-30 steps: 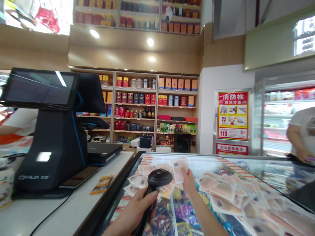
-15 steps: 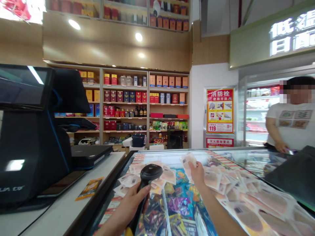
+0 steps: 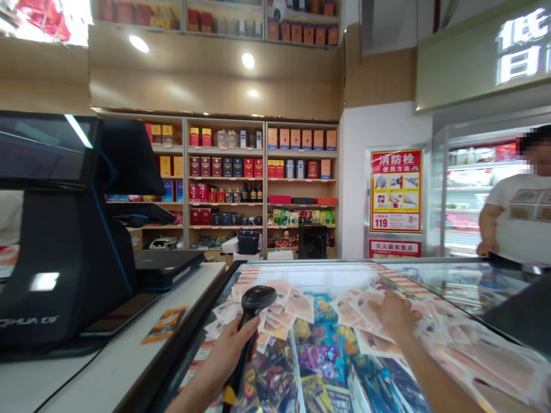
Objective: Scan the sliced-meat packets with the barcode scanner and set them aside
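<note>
My left hand [image 3: 236, 338] is closed around the handle of a black barcode scanner [image 3: 258, 298], its head up and tilted over the glass-topped counter case. Beneath and beyond the scanner lies a spread of flat, pale clear-wrapped packets [image 3: 299, 304]. My right hand [image 3: 394, 314] is down at another pile of the same packets [image 3: 350, 310], right of the middle. Its fingertips are hidden among them, so I cannot see whether a packet is gripped. Colourful snack bags [image 3: 318, 360] show below the glass between my arms.
At the left, a black checkout terminal [image 3: 55, 258] stands on a white counter [image 3: 124, 367], near an orange packet [image 3: 166, 324]. More pale packets [image 3: 486, 350] cover the right side. A person in a white shirt [image 3: 520, 212] stands at the far right. Shelves [image 3: 301, 155] of boxes line the back.
My right hand has moved right and down, from holding a raised packet near the middle to the right pile. Pale packets now lie left of it. The scanner stays in my left hand.
</note>
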Tool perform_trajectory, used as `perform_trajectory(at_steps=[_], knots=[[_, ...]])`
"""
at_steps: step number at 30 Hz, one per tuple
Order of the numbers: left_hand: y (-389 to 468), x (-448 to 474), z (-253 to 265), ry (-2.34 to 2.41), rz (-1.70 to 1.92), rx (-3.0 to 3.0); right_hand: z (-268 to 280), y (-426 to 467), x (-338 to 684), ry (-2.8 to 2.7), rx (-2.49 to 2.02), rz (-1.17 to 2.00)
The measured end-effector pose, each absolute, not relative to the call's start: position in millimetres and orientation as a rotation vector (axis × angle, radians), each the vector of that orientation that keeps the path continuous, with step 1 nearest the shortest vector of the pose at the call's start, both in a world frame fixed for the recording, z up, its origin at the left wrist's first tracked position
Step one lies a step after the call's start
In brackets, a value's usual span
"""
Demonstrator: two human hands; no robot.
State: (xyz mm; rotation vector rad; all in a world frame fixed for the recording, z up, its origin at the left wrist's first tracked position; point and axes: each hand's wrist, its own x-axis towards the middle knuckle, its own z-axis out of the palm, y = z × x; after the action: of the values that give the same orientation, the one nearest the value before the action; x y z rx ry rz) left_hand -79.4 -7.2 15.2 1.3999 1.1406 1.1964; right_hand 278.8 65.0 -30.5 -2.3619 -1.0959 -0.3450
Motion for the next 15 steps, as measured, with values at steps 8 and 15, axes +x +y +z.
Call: perform_trajectory(at_steps=[8, 15], knots=[[-18, -91, 19, 1.110, 1.244, 1.353, -23, 67, 273, -1.104, -2.383, -0.418], [-26, -95, 19, 1.149, 1.203, 1.364, -29, 99, 187, -1.470, -2.137, -0.018]])
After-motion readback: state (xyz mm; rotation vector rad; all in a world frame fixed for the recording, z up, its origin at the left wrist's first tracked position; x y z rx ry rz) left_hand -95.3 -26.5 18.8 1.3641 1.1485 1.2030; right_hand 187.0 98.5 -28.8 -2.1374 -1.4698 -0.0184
